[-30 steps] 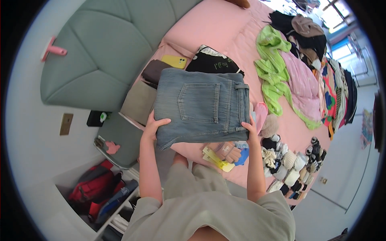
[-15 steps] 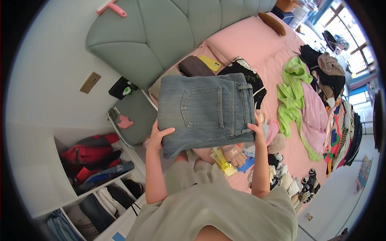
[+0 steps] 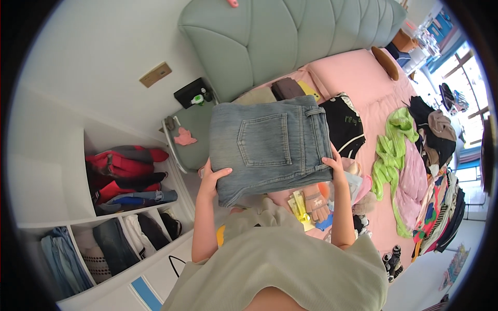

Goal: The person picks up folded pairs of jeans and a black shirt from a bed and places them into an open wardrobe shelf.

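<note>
A folded pair of blue jeans (image 3: 262,150) is held up in front of me, back pocket facing up and waistband to the right. My left hand (image 3: 210,179) grips its lower left edge, thumb on top. On the lower right, by the waistband, my right hand (image 3: 334,165) clasps the other edge with its thumb on top. The fingers under the denim are hidden. Behind the jeans, a black garment with white trim (image 3: 345,124) lies on the pink bed.
To the left, an open white cabinet (image 3: 52,217) holds a red jacket (image 3: 124,163) and folded trousers (image 3: 111,243). A grey-green nightstand (image 3: 194,127) stands by the headboard (image 3: 290,39). On the bed are gloves (image 3: 315,202), a green cloth (image 3: 391,150) and a clothes pile (image 3: 441,207).
My view has swung left toward the cabinet, so the bed and headboard appear farther right. Both hands keep their hold on the jeans.
</note>
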`<state>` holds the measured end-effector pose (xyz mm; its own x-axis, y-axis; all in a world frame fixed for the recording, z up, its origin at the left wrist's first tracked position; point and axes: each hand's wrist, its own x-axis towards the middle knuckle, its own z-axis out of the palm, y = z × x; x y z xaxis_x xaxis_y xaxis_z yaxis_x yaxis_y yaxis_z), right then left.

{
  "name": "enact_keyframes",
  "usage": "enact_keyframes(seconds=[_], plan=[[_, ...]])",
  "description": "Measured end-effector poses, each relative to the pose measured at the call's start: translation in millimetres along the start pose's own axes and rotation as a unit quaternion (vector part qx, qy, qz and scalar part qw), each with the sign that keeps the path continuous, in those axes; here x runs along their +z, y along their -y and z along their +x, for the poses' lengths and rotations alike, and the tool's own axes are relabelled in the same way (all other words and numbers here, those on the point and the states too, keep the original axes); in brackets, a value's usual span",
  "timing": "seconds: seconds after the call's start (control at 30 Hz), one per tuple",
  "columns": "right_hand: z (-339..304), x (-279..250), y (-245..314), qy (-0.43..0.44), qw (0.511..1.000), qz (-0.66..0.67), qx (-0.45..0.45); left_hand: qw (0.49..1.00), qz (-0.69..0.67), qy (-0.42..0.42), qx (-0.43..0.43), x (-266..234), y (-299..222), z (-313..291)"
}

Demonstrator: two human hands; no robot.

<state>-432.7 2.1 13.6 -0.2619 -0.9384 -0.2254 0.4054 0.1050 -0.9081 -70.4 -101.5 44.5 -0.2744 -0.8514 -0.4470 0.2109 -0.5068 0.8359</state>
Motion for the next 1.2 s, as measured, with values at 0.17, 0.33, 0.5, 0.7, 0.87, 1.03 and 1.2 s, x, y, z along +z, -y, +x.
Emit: enact_keyframes(seconds=[0.17,0.33,0.5,0.7,0.87,1.03,1.2], plan=[[12,62,-9,0.045,0.999,-0.019,-0.007,0.997,-0.004,-0.065,0.039,-48,-20,-31],[21,137,-20,0.114,0.991,-0.057,0.03,0.992,-0.035,-0.1,0.075,-114,-32,-67],[26,228,-29,0.191,0.978,-0.07,0.046,0.977,-0.056,-0.168,0.117,-179,-39,-107],[31,307,-73,0.264,0.961,-0.052,0.059,0.955,-0.085,-0.253,0.131,-237,-40,-159],[39,351,-103,0.317,0.942,-0.066,0.088,0.938,-0.091,-0.298,0.149,-272,-31,-194],[42,393,-111,0.368,0.917,-0.081,0.131,0.908,-0.128,-0.363,0.166,-282,-25,-221],[57,430,-118,0.422,0.888,-0.099,0.155,0.865,-0.167,-0.434,0.188,-274,-13,-234]])
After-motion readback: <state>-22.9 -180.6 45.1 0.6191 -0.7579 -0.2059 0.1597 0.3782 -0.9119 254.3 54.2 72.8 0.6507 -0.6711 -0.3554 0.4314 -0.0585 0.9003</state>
